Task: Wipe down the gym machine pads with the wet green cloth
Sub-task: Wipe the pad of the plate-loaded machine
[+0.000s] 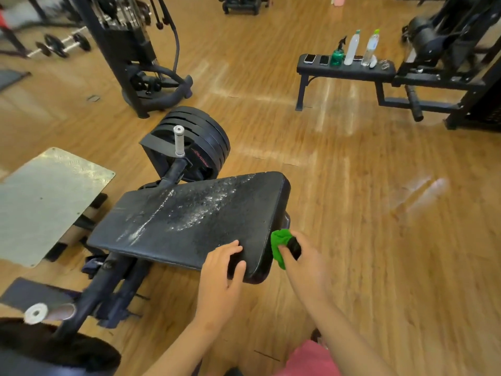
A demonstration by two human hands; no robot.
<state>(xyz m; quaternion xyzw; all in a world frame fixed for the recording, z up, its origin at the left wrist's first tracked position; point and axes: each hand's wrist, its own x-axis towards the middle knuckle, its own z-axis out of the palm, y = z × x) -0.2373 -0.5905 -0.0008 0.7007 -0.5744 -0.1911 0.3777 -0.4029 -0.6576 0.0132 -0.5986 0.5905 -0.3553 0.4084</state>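
The black pad [189,221] of the gym machine lies tilted across the middle of the frame, with whitish wet streaks and droplets spread over its centre. At lower centre the left hand [221,270] grips the pad's near right corner, its fingers curled over the top surface and the thumb pressed against the edge. Just to the right, the right hand [303,263] pinches the bunched green cloth [279,241], its fingers clamped around it, and the cloth touches the pad's right-hand edge. A dark piece shows between those fingers; what it is cannot be told.

Behind the pad, a stack of black weight plates [206,137] sits on the wooden floor [352,213]. A metal footplate [46,202] fills the left. In the upper right a black counter [349,71] carries two phones [310,58], a green spray bottle [337,54] and two clear bottles [352,48].
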